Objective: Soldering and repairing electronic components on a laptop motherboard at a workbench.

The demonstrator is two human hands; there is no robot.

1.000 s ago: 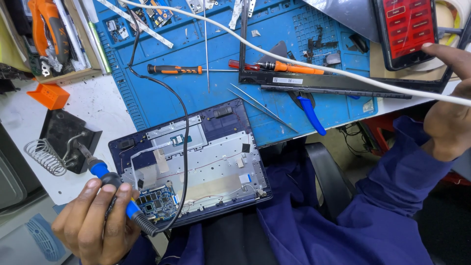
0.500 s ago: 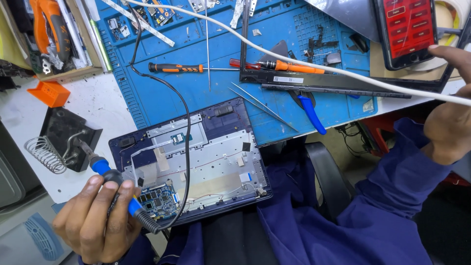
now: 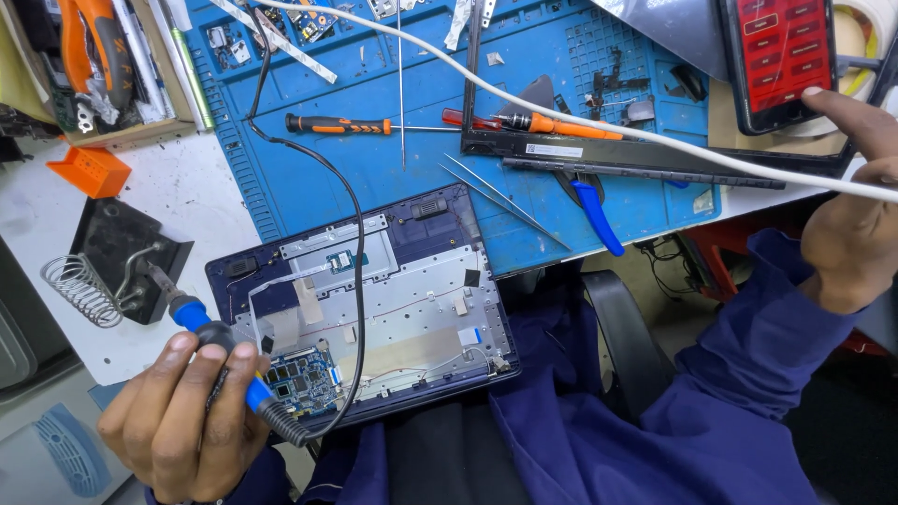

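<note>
My left hand [image 3: 182, 411] grips a blue-handled soldering iron [image 3: 192, 313], whose black cord loops away over the mat. Its tip points up-left toward the coil stand [image 3: 103, 266] and stays off the opened dark blue laptop [image 3: 393, 309]. The laptop lies on my lap and the table edge, with its green circuit board [image 3: 304, 379] next to my left fingers. My right hand [image 3: 856, 224] reaches to the upper right. Its index finger touches the lower edge of a phone with a red screen [image 3: 776, 56], and it holds nothing.
A blue work mat [image 3: 421, 93] carries two orange-handled screwdrivers [image 3: 337, 123], tweezers [image 3: 505, 201], a blue-handled tool [image 3: 594, 215] and a black frame strip [image 3: 636, 159]. A white cable [image 3: 599, 126] crosses it diagonally. An orange box [image 3: 89, 171] sits at the left.
My left hand with the soldering iron has shifted very slightly upward. My right finger stays at the phone.
</note>
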